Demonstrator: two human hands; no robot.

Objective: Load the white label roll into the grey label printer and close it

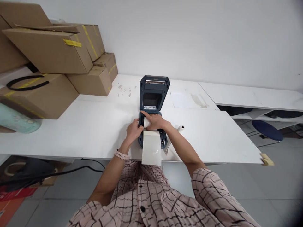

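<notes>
A dark label printer point(155, 90) stands on the white table with its lid raised. In its base lies a white label roll point(146, 122), mostly covered by my hands. A strip of blank labels point(151, 146) runs from the roll over the printer's front and hangs past the table edge. My right hand point(155, 121) is closed over the roll, its thumb and fingers partly hidden. At the printer's left rim my left hand point(133, 130) is curled, its thumb reaching in beside the roll.
Cardboard boxes point(52, 52) with yellow tape are stacked at the left, a black strap-like loop on one. A pale green cylinder point(20, 119) lies near them. Right of the printer is a small white rolled piece point(181, 128). A blue stool point(267, 130) stands beyond the table's right end.
</notes>
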